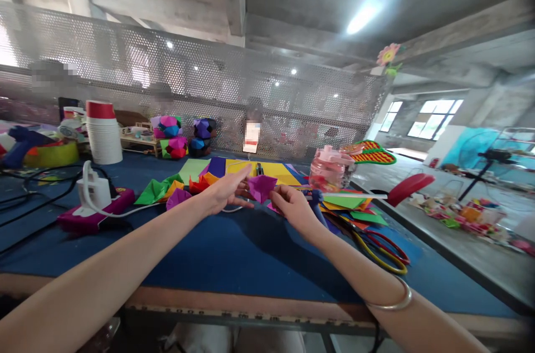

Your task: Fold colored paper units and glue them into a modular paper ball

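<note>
Paper (262, 188), purple and folded so that it narrows to a lower tip, sits at the centre of the frame, held above the blue worktop (234, 255). The right hand (293, 209) pinches it by its right edge; the left hand (221, 193) is at its left side with fingers loosely spread — whether they touch it I cannot tell.

Left of centre lie more folded pieces, among them a green one (155, 191) and a second purple one (178, 199). Yellow sheets (284, 174) lie behind the hands. Right of centre, scissors (382, 251) with red and yellow loops rest near coloured sheets (355, 202), a pink jar (326, 170) beyond. At the left of the frame stand a stack of cups (104, 136) and, nearer, a purple power strip (94, 216) — a white plug (97, 192) on it. Faceted multicoloured balls (169, 127) sit upper left of centre.
</note>
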`<control>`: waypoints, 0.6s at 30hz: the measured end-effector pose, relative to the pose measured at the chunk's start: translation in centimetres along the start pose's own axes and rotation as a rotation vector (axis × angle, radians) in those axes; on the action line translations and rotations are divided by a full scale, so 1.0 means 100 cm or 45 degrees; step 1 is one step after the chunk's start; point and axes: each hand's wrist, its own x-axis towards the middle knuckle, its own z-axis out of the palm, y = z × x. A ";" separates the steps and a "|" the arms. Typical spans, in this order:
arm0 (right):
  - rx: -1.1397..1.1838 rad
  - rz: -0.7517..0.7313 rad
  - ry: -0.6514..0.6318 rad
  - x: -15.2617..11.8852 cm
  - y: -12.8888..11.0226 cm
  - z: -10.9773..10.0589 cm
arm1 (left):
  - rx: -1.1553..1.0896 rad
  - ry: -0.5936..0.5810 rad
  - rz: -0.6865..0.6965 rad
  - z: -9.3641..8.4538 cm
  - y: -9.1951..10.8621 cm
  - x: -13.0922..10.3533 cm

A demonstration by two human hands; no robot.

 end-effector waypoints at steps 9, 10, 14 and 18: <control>-0.328 -0.219 -0.014 -0.004 -0.004 -0.002 | 0.128 -0.111 -0.052 -0.001 -0.002 0.000; -0.302 -0.213 -0.011 -0.004 -0.004 -0.003 | 0.167 -0.089 -0.046 -0.002 -0.002 0.001; -0.204 -0.170 0.045 -0.002 -0.004 -0.004 | 0.530 0.091 0.039 -0.009 -0.007 0.007; -0.189 -0.151 0.033 -0.003 -0.003 -0.003 | 0.950 0.423 0.532 -0.019 -0.014 0.015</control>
